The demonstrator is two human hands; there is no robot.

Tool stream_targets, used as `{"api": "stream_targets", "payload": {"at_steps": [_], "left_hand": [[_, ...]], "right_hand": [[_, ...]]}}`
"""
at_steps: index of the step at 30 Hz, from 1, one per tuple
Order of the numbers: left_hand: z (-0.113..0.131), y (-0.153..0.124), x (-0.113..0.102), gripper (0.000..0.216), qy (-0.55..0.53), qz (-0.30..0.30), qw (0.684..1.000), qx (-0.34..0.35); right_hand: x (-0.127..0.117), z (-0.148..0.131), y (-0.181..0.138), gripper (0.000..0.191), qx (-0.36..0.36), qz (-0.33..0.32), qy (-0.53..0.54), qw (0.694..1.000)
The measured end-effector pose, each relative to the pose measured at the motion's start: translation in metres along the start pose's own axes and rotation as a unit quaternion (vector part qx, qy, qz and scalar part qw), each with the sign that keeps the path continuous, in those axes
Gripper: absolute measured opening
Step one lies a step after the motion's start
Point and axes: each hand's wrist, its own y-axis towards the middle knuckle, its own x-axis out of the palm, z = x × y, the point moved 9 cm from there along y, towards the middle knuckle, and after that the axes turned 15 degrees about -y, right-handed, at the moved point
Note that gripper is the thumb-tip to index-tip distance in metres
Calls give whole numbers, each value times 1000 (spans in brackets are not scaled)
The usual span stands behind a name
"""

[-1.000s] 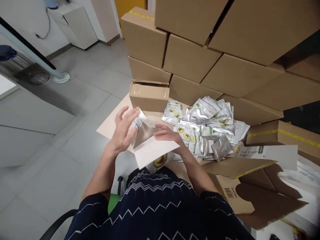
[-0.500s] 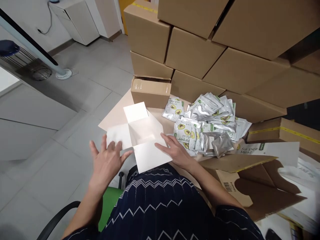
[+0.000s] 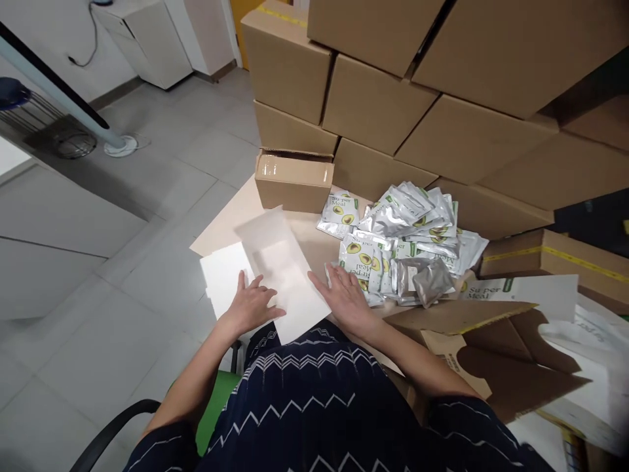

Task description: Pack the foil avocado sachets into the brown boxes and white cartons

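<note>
A white paperboard box (image 3: 301,288) rests at the table's near edge, close to my lap, with its inside facing up. One white flap (image 3: 223,278) sticks out to the left, and another stands raised at the far end. My left hand (image 3: 253,303) is open, its spread fingers over the box's left edge beside that flap. Along the right edge lies my right hand (image 3: 348,301), open, with the thumb at the box's side and the fingers stretched out towards silver pouches (image 3: 358,254) with avocado pictures.
Cardboard cartons (image 3: 378,101) are stacked behind the table. A small brown box (image 3: 293,190) stands at the table's back. An opened carton (image 3: 511,354) holding white packaging is at my right. A green chair (image 3: 216,400) shows under me.
My left hand has come in from the left onto the box. The far and near flaps now line up with the box's sides. My right hand has loosened from the near flap.
</note>
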Motion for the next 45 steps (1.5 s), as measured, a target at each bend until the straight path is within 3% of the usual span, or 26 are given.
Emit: {"api": "stream_targets", "payload": {"at_steps": [3, 7, 11, 15, 18, 20, 21, 23, 26, 28, 30, 33, 36, 39, 42, 45], "left_hand": [[-1, 3, 9, 61, -14, -2, 1000, 25], [4, 11, 20, 72, -22, -4, 999, 41], [-5, 23, 19, 72, 10, 49, 998, 33], [-12, 30, 13, 46, 58, 101, 992, 43], [-11, 33, 12, 22, 82, 123, 988, 47], [-9, 33, 14, 17, 88, 138, 985, 54], [-7, 33, 16, 18, 93, 143, 983, 63], [-2, 30, 20, 22, 108, 147, 979, 88], [1, 21, 26, 26, 129, 158, 971, 127], [1, 15, 26, 27, 131, 172, 965, 145], [0, 12, 25, 27, 131, 178, 962, 161], [-1, 13, 23, 25, 120, 173, 961, 178], [-2, 17, 18, 25, 106, 166, 962, 187], [-1, 21, 16, 26, 93, 157, 966, 185], [2, 24, 18, 36, 99, 153, 972, 146], [4, 24, 21, 44, 118, 173, 977, 50]], "right_hand": [[11, 3, 5, 57, 6, -37, -20, 999], [29, 14, 12, 51, 73, -81, -67, 992], [42, 9, 13, 49, -22, -99, -39, 994], [19, -4, 11, 47, -83, -113, 33, 990], [-20, -47, 18, 38, -187, -73, 121, 972], [-35, -75, 28, 41, -248, -22, 141, 958], [-34, -82, 37, 45, -244, -3, 131, 961], [-16, -77, 61, 51, -159, 10, 88, 983], [27, -35, 82, 67, 32, -22, 47, 998], [52, -14, 82, 92, 76, -72, 76, 992], [70, -5, 76, 107, 67, -128, 141, 979], [83, -7, 66, 111, 37, -176, 258, 949], [88, -18, 61, 121, 18, -172, 347, 922], [93, -22, 63, 126, 39, -145, 362, 920], [96, -17, 64, 121, 72, -145, 348, 923], [89, -4, 62, 113, 73, -146, 353, 921]]}}
